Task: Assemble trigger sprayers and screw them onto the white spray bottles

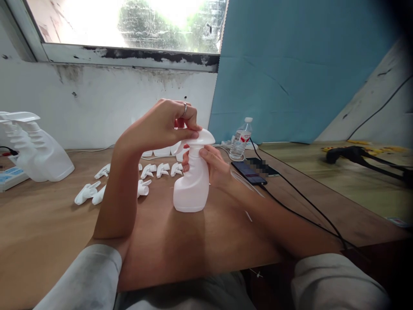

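A white spray bottle (192,191) stands upright on the brown tabletop, in front of me. My left hand (172,120), with a ring on one finger, pinches the white trigger spray head (206,137) at the top of the bottle from above. Around the bottle's neck, my right hand (216,165) is closed, its thumb in front and fingertips showing on the far left side. Whether the spray head is screwed tight cannot be seen. Behind my left forearm lie several loose white spray heads (163,170), some partly hidden by the arm.
White spray bottles (48,150) stand at the left beside a blue-and-white box (13,177). To the right are a clear water bottle (240,140), a phone (248,173) with a black cable, and a second dark device (263,167). A black strap-like object (351,155) lies farther right.
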The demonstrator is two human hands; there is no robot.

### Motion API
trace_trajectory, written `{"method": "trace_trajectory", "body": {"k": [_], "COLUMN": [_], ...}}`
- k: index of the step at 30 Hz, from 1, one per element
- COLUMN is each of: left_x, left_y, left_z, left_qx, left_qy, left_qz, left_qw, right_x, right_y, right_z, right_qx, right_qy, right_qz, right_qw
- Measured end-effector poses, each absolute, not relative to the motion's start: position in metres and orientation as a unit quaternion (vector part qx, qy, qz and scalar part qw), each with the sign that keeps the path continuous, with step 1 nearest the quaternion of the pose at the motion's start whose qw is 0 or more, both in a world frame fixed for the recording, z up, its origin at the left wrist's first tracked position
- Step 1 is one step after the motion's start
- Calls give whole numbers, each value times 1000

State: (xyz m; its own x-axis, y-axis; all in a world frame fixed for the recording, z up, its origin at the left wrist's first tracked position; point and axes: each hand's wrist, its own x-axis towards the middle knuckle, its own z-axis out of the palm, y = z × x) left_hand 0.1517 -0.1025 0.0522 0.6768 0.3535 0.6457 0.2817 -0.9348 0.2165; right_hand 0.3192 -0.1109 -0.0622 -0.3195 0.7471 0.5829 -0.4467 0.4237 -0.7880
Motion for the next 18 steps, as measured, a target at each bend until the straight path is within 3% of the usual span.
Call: {"method": "trace_trajectory", "body": {"k": [18], "left_x": [152], "left_y": [-103], "left_z": [53], "left_qx": [915], "left_qy": [183], "left_qz": [359], "left_qw": [38], "right_x": [319], "right_y": [-107], "right_z": [-64], "right_qx": [-146], "right_qy": [-630], "right_qz": [502], "right_qw": [574]}}
